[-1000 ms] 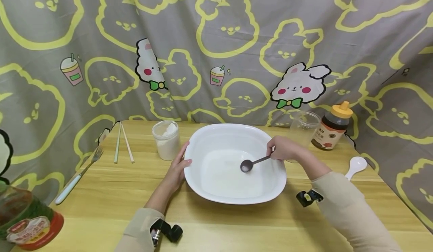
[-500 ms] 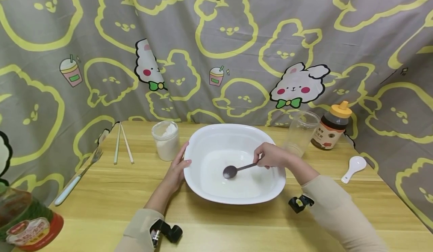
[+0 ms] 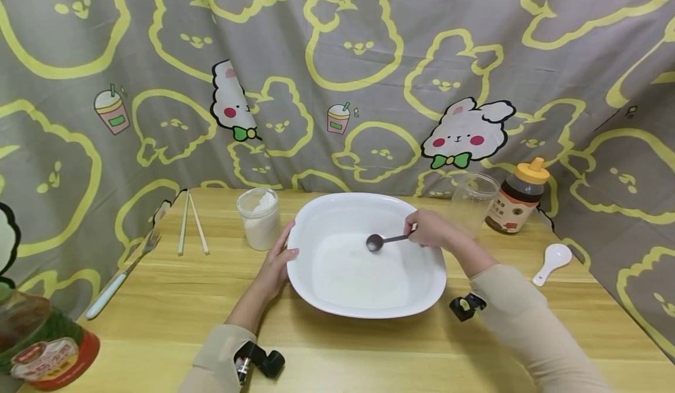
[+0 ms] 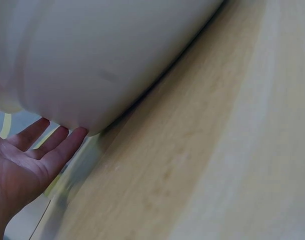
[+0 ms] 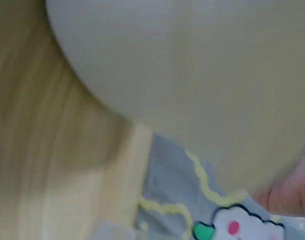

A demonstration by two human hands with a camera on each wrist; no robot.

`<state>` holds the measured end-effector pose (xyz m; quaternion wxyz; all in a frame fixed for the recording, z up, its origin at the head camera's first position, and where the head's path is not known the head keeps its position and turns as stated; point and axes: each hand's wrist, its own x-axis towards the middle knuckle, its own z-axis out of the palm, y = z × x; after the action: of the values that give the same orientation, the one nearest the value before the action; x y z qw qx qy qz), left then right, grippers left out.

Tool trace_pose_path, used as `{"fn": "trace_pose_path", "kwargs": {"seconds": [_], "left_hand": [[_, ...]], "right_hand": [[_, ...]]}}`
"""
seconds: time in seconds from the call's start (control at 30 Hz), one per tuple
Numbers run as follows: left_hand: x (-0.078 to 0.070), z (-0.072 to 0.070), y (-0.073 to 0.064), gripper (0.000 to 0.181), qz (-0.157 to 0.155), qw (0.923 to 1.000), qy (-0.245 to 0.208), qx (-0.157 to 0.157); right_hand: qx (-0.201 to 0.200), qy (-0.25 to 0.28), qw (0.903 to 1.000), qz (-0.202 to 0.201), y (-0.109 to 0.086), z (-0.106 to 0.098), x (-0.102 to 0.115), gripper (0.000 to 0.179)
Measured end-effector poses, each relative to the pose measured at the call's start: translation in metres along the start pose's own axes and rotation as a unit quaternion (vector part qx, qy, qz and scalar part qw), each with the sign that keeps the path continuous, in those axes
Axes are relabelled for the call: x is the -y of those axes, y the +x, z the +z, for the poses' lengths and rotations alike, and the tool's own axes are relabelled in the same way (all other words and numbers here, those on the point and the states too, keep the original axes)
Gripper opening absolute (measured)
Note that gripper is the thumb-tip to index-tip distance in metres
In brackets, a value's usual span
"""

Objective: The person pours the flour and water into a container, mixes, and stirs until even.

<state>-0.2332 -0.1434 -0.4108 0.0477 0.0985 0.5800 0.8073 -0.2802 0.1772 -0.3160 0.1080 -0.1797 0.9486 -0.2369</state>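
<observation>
A large white basin point(image 3: 369, 313) stands on the wooden table with whitish liquid point(image 3: 364, 282) in its bottom. My left hand point(image 3: 275, 267) holds its left side, thumb over the rim; in the left wrist view the fingers point(image 4: 57, 145) of that hand lie spread, tips against the outer wall. Over the basin's right side, my right hand point(image 3: 429, 228) grips the handle of a dark brown spoon point(image 3: 375, 242), whose bowl is low inside the basin. The right wrist view shows mostly the basin's outer wall point(image 5: 182, 75), and the spoon is hidden there.
Left of the basin stands a jar of white powder point(image 3: 261, 229), with chopsticks point(image 3: 198, 223) and a fork point(image 3: 121, 276) farther left. A red-lidded jar point(image 3: 47, 340) is at the left edge. Right are a clear container point(image 3: 471, 202), a yellow-capped bottle point(image 3: 514, 202) and a white spoon point(image 3: 554, 262).
The spoon swept left and toward the near side, then back right and toward the far side, with my right hand moving along. My left hand and the basin stay in place.
</observation>
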Motion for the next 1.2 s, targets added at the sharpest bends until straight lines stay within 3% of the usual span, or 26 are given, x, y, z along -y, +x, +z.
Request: {"fn": "trace_pose_path", "kwargs": {"seconds": [0.1,0.23,0.43,0.57,0.77,0.93,1.07,1.2], "left_hand": [[0.0,0.001,0.0,0.066,0.001,1.0,0.001,-0.001],[0.001,0.001,0.0,0.065,-0.002,1.0,0.0,-0.003],[0.001,0.002,0.001,0.065,0.001,1.0,-0.002,-0.004],[-0.001,0.002,0.0,0.067,0.008,0.9999,-0.002,-0.007],[-0.001,0.001,-0.001,0.068,0.005,1.0,-0.003,-0.005],[0.0,0.0,-0.001,0.067,0.003,1.0,-0.001,0.0],[0.001,0.0,-0.001,0.066,0.005,1.0,-0.002,0.001],[0.0,0.0,-0.001,0.066,0.006,1.0,-0.002,0.004]], "right_hand": [[0.006,0.039,0.9991,-0.019,0.009,0.013,0.006,0.012],[0.056,0.073,0.9929,-0.076,0.007,0.023,0.014,0.011],[0.122,0.06,0.982,-0.131,-0.012,0.015,0.009,0.014],[0.12,0.024,0.985,-0.121,-0.027,-0.003,0.0,0.016],[0.063,-0.011,0.9941,-0.087,-0.026,-0.017,-0.008,0.014],[0.047,0.031,0.9971,-0.052,-0.007,-0.002,-0.005,0.011],[0.059,0.066,0.9935,-0.071,0.006,0.016,0.005,0.01],[0.1,0.089,0.9862,-0.098,0.006,0.026,0.015,0.012]]}}
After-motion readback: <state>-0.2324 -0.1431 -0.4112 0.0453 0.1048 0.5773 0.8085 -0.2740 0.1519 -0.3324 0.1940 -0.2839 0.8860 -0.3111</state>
